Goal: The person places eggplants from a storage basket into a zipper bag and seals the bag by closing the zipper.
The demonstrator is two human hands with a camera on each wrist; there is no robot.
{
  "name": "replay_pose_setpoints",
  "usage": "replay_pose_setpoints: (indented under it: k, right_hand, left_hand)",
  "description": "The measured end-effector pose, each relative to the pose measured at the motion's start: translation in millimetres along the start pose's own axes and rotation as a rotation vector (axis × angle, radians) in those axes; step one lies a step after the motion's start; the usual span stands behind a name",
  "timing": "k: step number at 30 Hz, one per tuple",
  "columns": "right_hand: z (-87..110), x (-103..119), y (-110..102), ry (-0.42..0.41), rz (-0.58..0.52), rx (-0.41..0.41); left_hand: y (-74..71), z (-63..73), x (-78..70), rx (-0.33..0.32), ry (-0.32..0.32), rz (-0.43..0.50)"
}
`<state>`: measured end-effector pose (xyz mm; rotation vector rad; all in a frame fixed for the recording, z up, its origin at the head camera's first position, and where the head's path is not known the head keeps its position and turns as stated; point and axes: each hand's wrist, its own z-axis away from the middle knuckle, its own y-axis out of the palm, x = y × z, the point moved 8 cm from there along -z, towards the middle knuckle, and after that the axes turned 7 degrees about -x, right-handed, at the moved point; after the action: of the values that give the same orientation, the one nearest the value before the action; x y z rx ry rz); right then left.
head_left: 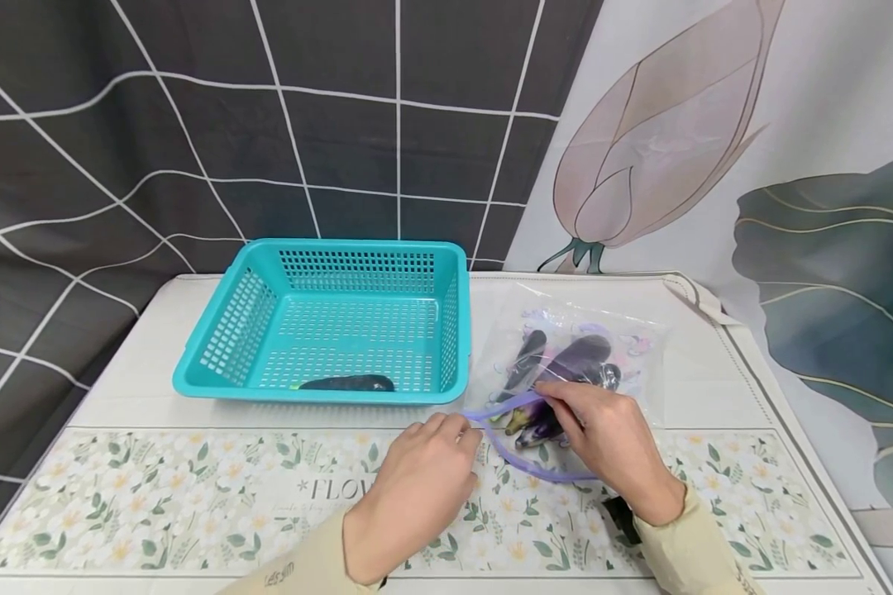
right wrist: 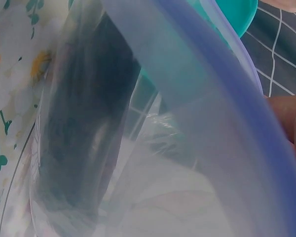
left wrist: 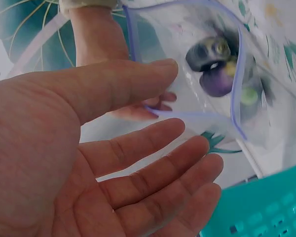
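A clear zip bag [head_left: 628,343] with a purple zip edge lies on the table, its mouth gaping toward me. Several dark purple eggplants [head_left: 576,359] are inside it. My right hand [head_left: 610,438] pinches the upper zip edge between thumb and fingers. Beside the bag's left corner is my left hand [head_left: 420,487]; in the left wrist view its fingers [left wrist: 153,182] are extended and hold nothing. Through the bag's mouth, the left wrist view shows eggplant ends [left wrist: 217,81]. One more eggplant [head_left: 348,383] lies along the near side inside the turquoise basket [head_left: 320,397].
The basket stands at the back left of the table, left of the bag. A floral runner [head_left: 193,504] crosses the front of the white tabletop [head_left: 130,372]. Behind hang a dark grid-patterned cloth [head_left: 342,140] and a flower-printed curtain [head_left: 662,132].
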<state>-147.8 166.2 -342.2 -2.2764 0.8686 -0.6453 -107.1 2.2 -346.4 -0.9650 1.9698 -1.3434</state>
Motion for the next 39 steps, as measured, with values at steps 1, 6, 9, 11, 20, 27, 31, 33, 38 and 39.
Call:
replay_pose_setpoints:
  k: [1,6,9,11,20,27,31,33,38,39]
  right_hand:
    - [0.1,0,0,0.002,0.000,0.002]
    - [0.8,0,0,0.005,0.002,0.008]
    - [1.1,0,0,0.006,0.001,0.011]
    - [1.4,0,1,0.007,-0.001,0.014]
    - [1.5,1,2,0.009,-0.003,0.021]
    - [1.2,1,2,0.005,-0.002,0.013]
    - [0.6,1,1,0.000,-0.002,0.006]
    - [0.3,1,1,0.000,-0.001,0.006]
    - [0.2,1,1,0.004,0.000,0.008]
    - [0.3,1,1,0.004,-0.001,0.008]
  left_hand:
    - [-1.9,0.1,2.4,-0.002,-0.006,0.009]
    - [-14.3,-0.1,14.2,-0.034,-0.038,0.052]
    - [-17.8,-0.4,22.7,-0.026,-0.061,0.072]
    - [-19.7,-0.3,28.4,-0.023,-0.074,0.083]
    - [-32.9,-0.2,52.8,-0.061,-0.129,0.043]
    - [-38.3,0.2,65.2,-0.078,-0.161,0.036]
    - [-40.1,-1.1,77.6,-0.091,-0.190,0.035]
    - [-40.4,-2.2,85.2,-0.098,-0.207,0.039]
    - [-36.6,-4.0,105.5,-0.096,-0.246,0.041]
    - [-35.7,-4.2,109.6,-0.095,-0.252,0.039]
